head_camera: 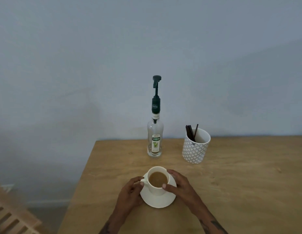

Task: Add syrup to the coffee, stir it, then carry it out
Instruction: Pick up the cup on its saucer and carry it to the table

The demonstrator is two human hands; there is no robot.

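Note:
A white cup of milky coffee (158, 179) stands on a white saucer (158, 200) near the front of the wooden table. My left hand (132, 191) holds the saucer's left rim beside the cup's handle. On the other side, my right hand (178, 183) grips the saucer's right rim, its thumb resting against the cup's wall. Behind the cup, a clear syrup bottle (155, 139) with a dark green pump (156, 81) stands upright, nearly empty. To its right, a patterned white pot (196, 146) contains several dark stirrers (191, 132).
The wooden table (240, 183) butts against a pale blue wall; its left edge runs diagonally from beside the bottle to the frame's bottom. A slatted wooden piece (11, 218) sits at the lower left, off the table.

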